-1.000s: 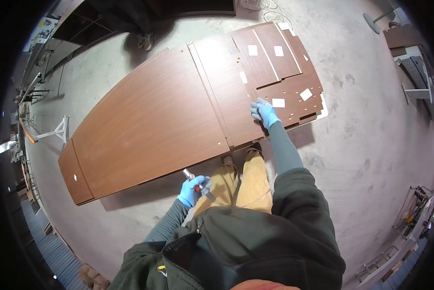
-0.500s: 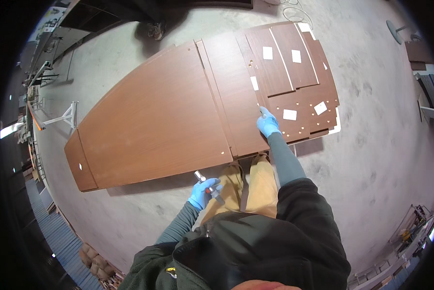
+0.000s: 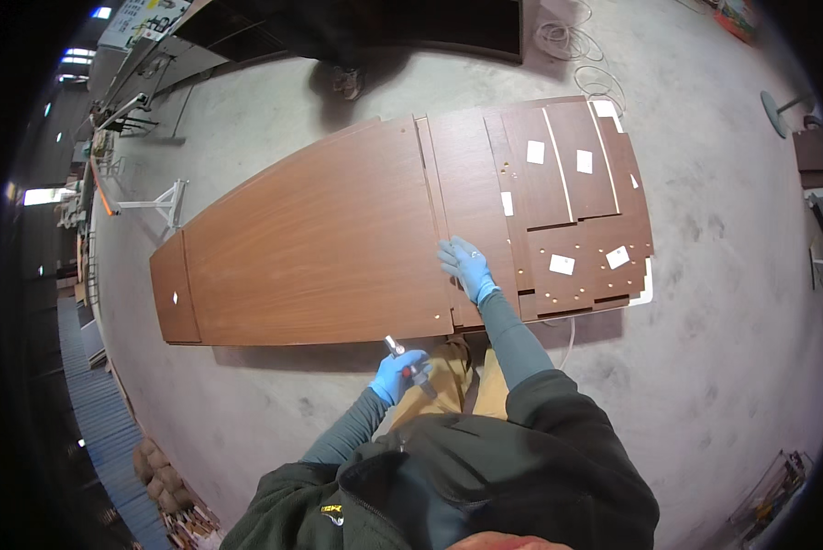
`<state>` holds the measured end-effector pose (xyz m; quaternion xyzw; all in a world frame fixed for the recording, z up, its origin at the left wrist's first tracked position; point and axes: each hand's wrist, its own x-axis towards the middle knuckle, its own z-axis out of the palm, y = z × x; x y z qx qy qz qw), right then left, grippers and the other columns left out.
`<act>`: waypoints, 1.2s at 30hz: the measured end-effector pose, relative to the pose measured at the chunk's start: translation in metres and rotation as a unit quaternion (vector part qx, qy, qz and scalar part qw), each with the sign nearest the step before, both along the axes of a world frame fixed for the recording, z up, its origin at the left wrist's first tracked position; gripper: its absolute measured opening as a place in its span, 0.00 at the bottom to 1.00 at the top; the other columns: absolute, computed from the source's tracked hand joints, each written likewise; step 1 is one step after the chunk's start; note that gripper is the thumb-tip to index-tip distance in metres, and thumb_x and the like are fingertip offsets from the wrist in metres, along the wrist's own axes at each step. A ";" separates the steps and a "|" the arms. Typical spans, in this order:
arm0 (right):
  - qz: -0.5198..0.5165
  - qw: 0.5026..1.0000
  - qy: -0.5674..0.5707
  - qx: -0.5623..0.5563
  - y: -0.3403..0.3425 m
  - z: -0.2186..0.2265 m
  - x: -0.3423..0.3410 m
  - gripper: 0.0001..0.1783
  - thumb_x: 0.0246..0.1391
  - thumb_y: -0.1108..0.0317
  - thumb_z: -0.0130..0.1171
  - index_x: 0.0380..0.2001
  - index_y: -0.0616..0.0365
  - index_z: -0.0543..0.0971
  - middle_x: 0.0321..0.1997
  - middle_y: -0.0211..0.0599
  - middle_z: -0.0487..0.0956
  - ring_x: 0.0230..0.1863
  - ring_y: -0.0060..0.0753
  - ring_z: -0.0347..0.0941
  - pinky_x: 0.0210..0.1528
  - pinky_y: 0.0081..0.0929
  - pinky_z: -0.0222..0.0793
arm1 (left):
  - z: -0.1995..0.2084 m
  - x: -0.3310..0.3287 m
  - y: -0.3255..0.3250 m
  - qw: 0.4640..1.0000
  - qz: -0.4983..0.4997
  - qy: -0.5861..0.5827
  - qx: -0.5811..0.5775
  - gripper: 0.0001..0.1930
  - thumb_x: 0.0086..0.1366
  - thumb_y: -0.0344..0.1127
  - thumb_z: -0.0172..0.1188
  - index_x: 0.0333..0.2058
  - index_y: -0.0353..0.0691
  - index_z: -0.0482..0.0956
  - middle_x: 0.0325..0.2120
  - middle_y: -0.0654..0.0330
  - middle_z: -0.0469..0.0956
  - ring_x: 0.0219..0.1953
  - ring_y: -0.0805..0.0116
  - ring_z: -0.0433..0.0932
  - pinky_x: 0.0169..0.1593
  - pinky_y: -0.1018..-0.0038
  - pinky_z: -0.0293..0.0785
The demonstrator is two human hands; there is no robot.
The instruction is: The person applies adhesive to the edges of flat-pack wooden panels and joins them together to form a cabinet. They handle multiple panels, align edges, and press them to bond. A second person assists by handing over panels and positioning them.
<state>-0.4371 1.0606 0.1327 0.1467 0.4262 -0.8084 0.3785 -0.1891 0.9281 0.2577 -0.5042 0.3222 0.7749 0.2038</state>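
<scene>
My left hand (image 3: 397, 374), in a blue glove, grips a small tool with a metal tip and a red and dark handle (image 3: 406, 360), held just below the near edge of the large brown wooden panel (image 3: 320, 247). My right hand (image 3: 466, 266), also blue-gloved, rests flat with fingers spread on a narrower brown panel (image 3: 471, 174) beside the seam between the boards. Several smaller brown boards with white labels (image 3: 576, 211) lie stacked to the right of that hand.
The boards lie on a grey concrete floor (image 3: 723, 367). A white metal bracket (image 3: 159, 202) stands at the left, coiled cable (image 3: 572, 37) at the top, a dark long panel (image 3: 384, 23) and another person's shoes (image 3: 347, 82) beyond. Stacked goods line the left edge.
My right hand has slid left from the labelled small boards onto the narrower panel by the seam. My left hand keeps the tool near the front edge.
</scene>
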 end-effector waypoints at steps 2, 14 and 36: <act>-0.011 0.996 -0.045 -0.073 -0.019 -0.013 -0.005 0.35 0.72 0.63 0.50 0.75 0.64 0.54 0.73 0.56 0.68 0.68 0.55 0.71 0.68 0.48 0.68 | -0.007 0.010 -0.002 0.998 -0.042 -0.019 -0.035 0.15 0.68 0.40 0.64 0.48 0.38 0.82 0.46 0.55 0.83 0.51 0.54 0.83 0.54 0.57 0.79; -0.117 0.980 -0.104 -0.124 -0.011 -0.070 -0.017 0.38 0.74 0.61 0.45 0.76 0.65 0.44 0.81 0.54 0.53 0.81 0.51 0.49 0.80 0.48 0.47 | -0.033 0.038 -0.015 0.998 -0.005 -0.062 -0.020 0.16 0.67 0.38 0.64 0.48 0.32 0.79 0.48 0.49 0.80 0.52 0.52 0.80 0.60 0.53 0.76; -0.449 0.869 0.053 0.201 0.477 0.005 -0.067 0.36 0.72 0.56 0.39 0.75 0.66 0.55 0.80 0.51 0.55 0.81 0.47 0.49 0.82 0.42 0.43 | -0.020 -0.025 0.000 0.999 -0.006 0.002 0.040 0.05 0.66 0.30 0.63 0.38 0.38 0.79 0.34 0.58 0.78 0.40 0.64 0.79 0.54 0.60 0.79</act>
